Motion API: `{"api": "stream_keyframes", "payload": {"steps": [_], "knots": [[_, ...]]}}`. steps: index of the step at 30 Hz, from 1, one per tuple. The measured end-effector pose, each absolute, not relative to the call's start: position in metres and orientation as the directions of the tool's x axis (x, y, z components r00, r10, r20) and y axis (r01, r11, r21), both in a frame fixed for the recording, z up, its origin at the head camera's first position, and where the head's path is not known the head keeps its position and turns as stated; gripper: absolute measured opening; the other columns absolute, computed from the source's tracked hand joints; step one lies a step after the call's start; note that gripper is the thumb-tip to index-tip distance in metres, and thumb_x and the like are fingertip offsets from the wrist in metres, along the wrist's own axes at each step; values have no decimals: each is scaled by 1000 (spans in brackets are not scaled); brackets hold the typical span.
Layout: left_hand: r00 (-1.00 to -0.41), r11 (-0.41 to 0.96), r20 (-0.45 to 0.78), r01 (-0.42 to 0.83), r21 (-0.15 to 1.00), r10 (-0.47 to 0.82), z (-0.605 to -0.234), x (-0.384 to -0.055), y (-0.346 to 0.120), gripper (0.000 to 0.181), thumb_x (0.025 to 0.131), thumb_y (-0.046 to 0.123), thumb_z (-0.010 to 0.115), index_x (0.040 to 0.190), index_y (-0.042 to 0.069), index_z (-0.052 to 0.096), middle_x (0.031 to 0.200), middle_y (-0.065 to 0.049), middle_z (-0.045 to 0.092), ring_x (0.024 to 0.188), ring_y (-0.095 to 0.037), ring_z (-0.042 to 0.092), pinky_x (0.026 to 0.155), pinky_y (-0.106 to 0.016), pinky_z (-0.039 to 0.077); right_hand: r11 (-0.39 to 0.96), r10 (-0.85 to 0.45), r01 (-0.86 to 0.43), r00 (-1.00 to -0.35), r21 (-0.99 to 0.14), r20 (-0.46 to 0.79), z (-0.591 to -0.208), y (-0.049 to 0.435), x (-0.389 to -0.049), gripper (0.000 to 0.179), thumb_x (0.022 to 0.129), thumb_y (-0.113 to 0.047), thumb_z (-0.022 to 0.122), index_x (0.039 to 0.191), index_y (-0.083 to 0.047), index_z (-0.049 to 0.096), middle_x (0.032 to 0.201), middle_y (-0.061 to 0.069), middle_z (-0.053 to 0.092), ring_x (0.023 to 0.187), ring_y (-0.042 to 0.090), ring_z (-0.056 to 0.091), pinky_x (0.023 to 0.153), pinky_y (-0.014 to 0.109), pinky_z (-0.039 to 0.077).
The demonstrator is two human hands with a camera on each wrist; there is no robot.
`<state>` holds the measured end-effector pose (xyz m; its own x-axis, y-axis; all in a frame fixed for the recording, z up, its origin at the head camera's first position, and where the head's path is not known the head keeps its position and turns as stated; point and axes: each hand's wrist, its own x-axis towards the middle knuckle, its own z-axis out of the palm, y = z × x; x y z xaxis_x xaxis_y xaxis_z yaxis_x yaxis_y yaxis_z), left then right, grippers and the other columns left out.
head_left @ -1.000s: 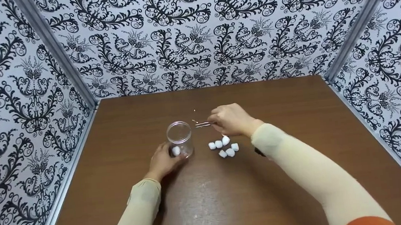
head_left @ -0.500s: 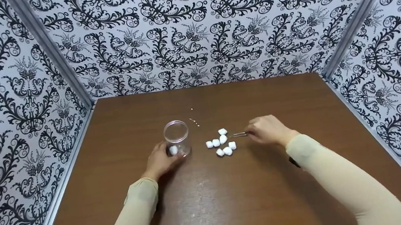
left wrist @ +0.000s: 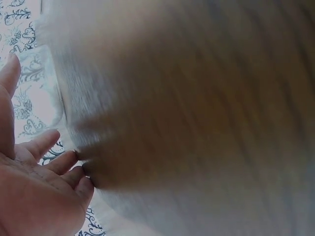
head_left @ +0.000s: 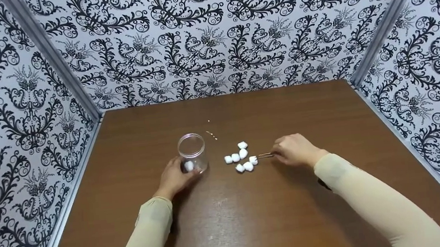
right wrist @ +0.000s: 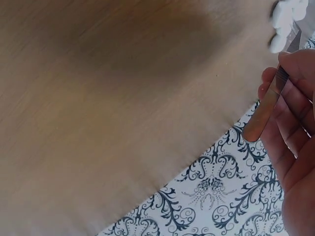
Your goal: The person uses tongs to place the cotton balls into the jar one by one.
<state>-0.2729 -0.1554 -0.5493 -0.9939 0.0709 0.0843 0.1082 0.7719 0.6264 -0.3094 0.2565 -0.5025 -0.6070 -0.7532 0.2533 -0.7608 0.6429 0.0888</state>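
In the head view my left hand holds a clear, lidless jar low on its side, thumb in front and fingers behind. The jar stands upright on the table with a white cotton ball inside near the bottom. My right hand pinches metal tweezers pointing left. Their tips meet the rightmost cotton ball of a loose cluster. The right wrist view shows the tweezers between thumb and fingers, with white cotton balls beyond. In the left wrist view the left hand's fingers are bent.
Several other cotton balls lie between the jar and my right hand. Tiny pale bits are scattered on the brown table behind the jar. Patterned walls enclose the table's back and sides.
My right hand has moved right and toward me with the tweezers, from beside the jar to the cluster's right side, uncovering the rear cotton ball. The left hand stays at the jar.
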Motion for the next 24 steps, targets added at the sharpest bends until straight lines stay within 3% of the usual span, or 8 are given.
{"api": "stream_keyframes", "payload": {"steps": [12, 24], "knots": [[-993, 775, 99, 113, 621, 65, -549, -273, -154, 61, 84, 35, 78, 132, 1, 59, 136, -24, 54, 127, -40, 49, 105, -54, 38, 627, -770, -771, -592, 113, 236, -509, 249, -309, 8, 81, -20, 80, 81, -16, 73, 71, -4, 60, 60, 18, 60, 52, 42, 50], [-998, 784, 40, 63, 618, 49, -550, -272, -156, 69, 84, 38, 77, 139, 3, 54, 145, -24, 46, 134, -40, 42, 106, -58, 34, 629, -765, -769, -586, 116, 268, -515, 249, -312, 6, 82, -19, 80, 84, -14, 77, 74, -3, 64, 64, 19, 64, 54, 42, 53]]}}
